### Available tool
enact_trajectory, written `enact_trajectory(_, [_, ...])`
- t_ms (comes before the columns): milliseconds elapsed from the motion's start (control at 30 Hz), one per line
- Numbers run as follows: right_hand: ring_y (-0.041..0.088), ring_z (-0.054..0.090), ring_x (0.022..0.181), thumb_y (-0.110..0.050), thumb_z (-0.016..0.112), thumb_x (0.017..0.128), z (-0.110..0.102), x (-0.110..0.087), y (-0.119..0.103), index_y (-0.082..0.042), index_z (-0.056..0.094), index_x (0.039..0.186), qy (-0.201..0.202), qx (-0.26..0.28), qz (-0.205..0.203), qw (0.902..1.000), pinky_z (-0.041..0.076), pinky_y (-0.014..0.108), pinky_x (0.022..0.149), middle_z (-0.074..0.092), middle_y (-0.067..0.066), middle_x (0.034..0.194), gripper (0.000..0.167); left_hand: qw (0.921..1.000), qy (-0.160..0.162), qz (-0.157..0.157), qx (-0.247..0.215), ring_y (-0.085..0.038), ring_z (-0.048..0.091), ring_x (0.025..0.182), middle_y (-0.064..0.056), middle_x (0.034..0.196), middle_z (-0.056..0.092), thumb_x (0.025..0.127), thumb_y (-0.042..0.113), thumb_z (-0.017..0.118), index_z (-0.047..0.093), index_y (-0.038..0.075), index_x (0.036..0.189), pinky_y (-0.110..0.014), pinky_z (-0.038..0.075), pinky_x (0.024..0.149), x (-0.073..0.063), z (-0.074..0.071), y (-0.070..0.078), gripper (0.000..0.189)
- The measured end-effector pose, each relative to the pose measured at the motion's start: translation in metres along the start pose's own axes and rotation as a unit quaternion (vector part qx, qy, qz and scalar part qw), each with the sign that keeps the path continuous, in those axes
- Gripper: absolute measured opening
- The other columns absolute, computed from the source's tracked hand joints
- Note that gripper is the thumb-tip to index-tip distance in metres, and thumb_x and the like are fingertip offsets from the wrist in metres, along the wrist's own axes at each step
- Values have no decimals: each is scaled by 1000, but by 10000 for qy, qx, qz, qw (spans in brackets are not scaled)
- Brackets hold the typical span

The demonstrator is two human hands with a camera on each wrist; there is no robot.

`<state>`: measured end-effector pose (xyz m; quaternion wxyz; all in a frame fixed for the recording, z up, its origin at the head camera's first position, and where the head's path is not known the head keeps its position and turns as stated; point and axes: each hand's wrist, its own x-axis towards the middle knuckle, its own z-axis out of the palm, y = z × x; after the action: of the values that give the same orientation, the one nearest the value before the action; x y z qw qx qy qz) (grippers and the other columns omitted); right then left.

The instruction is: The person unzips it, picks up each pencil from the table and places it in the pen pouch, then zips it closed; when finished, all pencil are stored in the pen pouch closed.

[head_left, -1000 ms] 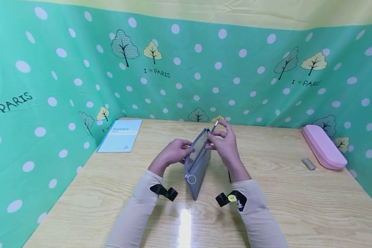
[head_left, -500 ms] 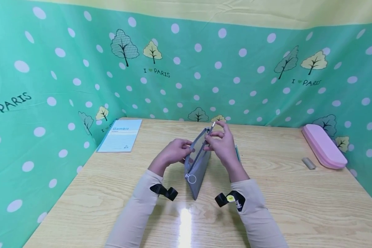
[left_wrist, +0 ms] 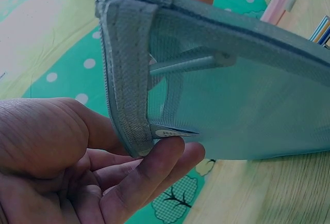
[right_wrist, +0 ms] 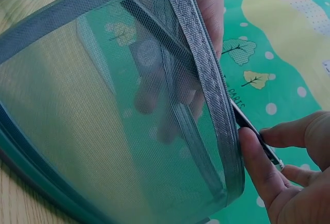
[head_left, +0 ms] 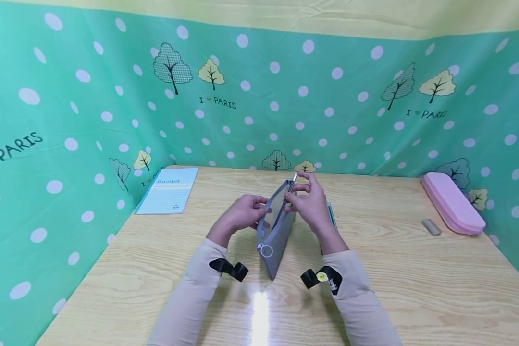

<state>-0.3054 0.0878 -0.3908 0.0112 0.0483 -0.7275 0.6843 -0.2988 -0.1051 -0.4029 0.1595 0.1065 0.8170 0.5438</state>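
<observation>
Pencil (right_wrist: 240, 116): deeper inside the grey mesh pouch (head_left: 282, 240) than a second ago, pale-tipped end outside.
Right fingers (right_wrist: 258, 168): pinched together around that end.
Left fingers (left_wrist: 149, 175): closed on the pouch's edge.
Pouch opening: unzipped, facing up, between both hands, over the counter (head_left: 393, 293).
Right side: slim blue-green sticks (head_left: 332, 215); farther, small grey block (head_left: 431, 227) beside pink case (head_left: 453, 204).
Far left: pale-blue notebook (head_left: 168, 191).

The left arm (head_left: 190, 293) and right arm (head_left: 363, 298) are stretched forward. The left hand (head_left: 240, 211) is turned inward, its fingers (left_wrist: 149, 175) held in a pinch; the right hand (head_left: 312, 204) is likewise pinched, its fingers bent.
</observation>
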Motion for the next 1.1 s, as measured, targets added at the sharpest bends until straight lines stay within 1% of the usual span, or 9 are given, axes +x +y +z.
enact_trajectory(167, [15,69,77,12,67,92,-1,0,-1,-8,40,154,5,-256,8,9997,66,28,66,57,25,125,71,10000,-2,17,-5,-36,77,93,-30,127,67,107,3,48,49,-13,144,-39,67,75,0,-1,0,41])
enact_trajectory(333, [20,69,81,10,69,92,-1,-1,-1,-8,44,151,2,-557,-39,9984,66,29,67,57,23,124,67,10000,13,26,-20,-35,77,92,-29,126,68,107,3,49,50,-13,144,-40,67,75,2,0,-3,40])
enact_trajectory(633, [21,70,81,10,70,90,-2,-3,-1,-6,47,149,66,-760,-188,9969,66,29,66,60,23,122,65,10000,75,11,9,-35,77,92,-27,124,70,106,2,49,51,-12,143,-39,66,74,0,0,-2,40])
enact_trajectory(833, [30,71,89,10,71,89,-1,-4,-2,-6,48,148,84,-924,-262,9953,66,29,67,61,23,123,65,10000,49,7,-9,-35,77,93,-28,126,68,106,2,49,50,-12,144,-39,66,74,-1,-1,-1,40])
enact_trajectory(933, [32,71,92,7,72,90,-1,-4,-2,-6,50,146,146,-1048,-293,9939,66,28,67,62,23,122,61,10000,45,0,-30,-35,77,93,-29,127,68,107,2,49,50,-12,144,-38,66,74,-1,-1,0,40])
enact_trajectory(1100, [28,71,88,1,71,92,-3,-3,-1,-5,56,140,283,-1166,-339,9922,65,27,65,64,23,121,51,10000,33,36,-17,-34,77,91,-29,127,68,106,2,51,50,-13,144,-38,66,73,0,0,0,40])
